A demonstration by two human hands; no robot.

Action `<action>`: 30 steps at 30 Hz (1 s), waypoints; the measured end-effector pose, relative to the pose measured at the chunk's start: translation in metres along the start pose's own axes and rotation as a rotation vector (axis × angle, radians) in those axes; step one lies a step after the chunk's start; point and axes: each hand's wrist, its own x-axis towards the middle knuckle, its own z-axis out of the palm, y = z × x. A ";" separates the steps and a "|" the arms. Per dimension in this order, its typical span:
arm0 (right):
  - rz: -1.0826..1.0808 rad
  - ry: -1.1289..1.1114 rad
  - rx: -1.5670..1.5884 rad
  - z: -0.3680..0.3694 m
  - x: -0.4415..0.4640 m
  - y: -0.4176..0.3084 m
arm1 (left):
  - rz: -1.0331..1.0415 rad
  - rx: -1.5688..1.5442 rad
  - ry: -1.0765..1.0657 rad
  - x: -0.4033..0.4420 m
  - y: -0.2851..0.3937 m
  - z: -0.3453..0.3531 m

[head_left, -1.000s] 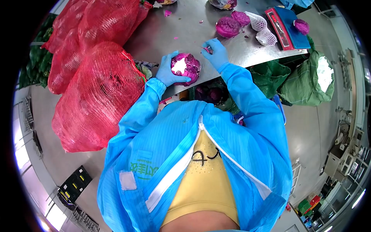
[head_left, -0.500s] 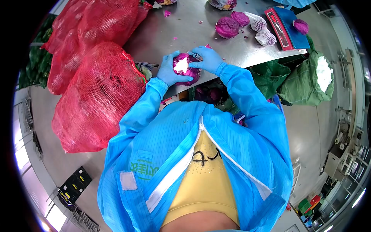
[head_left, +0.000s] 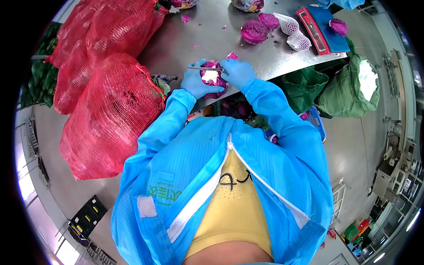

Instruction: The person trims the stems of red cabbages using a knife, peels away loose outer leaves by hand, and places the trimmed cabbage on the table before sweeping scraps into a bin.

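Note:
A red cabbage [head_left: 213, 84] with its pale cut base facing up rests at the near edge of the metal table. My left hand [head_left: 194, 83], in a blue glove, wraps round its left side. In my gloved right hand [head_left: 239, 73] is a knife [head_left: 205, 68], its blade pointing left across the far side of the cabbage's top. The knife's handle is hidden in my fist. Just beyond my right hand lies a loose purple leaf piece [head_left: 232, 56].
Red mesh sacks [head_left: 110, 115] bulge at the left. Two trimmed cabbages [head_left: 254, 32] lie beside white foam nets [head_left: 299, 42]. A scale [head_left: 333, 31] bears a small cabbage [head_left: 338, 27]. Green sacks [head_left: 349, 90] stand below the right table edge [head_left: 300, 67]. Part of another person's blue sleeve shows at top right.
A knife now shows in my right hand, laid over the cabbage's cut base. My right hand has gone from resting on the cabbage to a closed grip. The purple leaf piece shows more fully.

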 end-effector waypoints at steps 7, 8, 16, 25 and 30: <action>0.288 0.394 0.290 0.039 -0.006 0.035 | -0.018 -0.111 -0.015 -0.006 0.003 -0.008; 0.288 0.397 0.288 0.046 -0.006 0.047 | -0.015 -0.111 -0.014 -0.006 -0.002 -0.006; 0.649 0.356 0.332 0.060 -0.024 0.049 | 0.180 -0.278 0.143 -0.013 -0.046 0.014; 0.870 0.322 1.231 0.078 -0.014 0.004 | 0.167 -0.357 0.125 -0.017 -0.051 0.012; 0.953 0.159 0.623 0.078 -0.019 0.036 | 0.290 -0.453 0.181 -0.025 -0.064 0.021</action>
